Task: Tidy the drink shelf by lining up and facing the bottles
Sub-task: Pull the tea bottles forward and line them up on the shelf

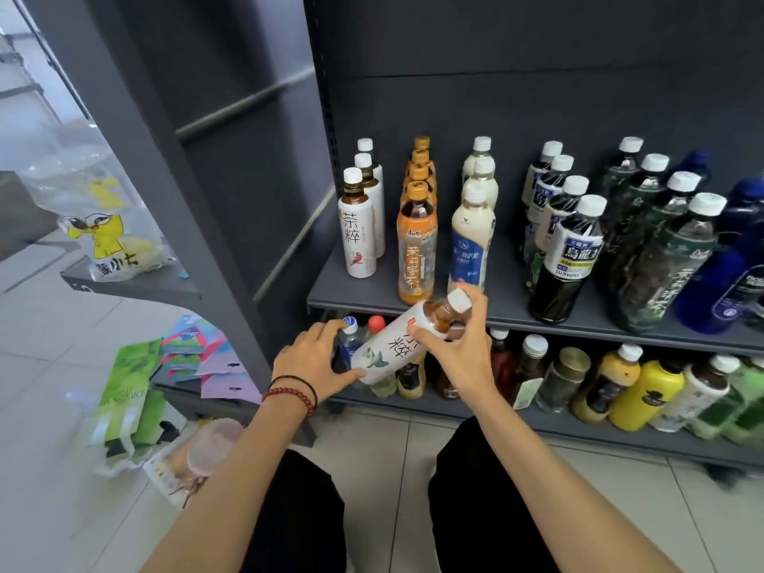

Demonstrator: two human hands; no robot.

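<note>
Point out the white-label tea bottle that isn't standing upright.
The tilted bottle: left hand at its base, right hand at its neck. The other three stand upright in the leftmost row on the shelf.

Shop: dark metal display shelving, drink bottles in rows by brand, packaged goods on tiled floor.

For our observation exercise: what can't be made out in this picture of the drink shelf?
Head view:
White tea bottle's label: partly covered by the right hand and left hand.
Lower-shelf bottles behind it: hidden by the hands.
Blue bottles: cut off by the right edge.
Rear bottles' labels: hidden by front bottles.
</note>
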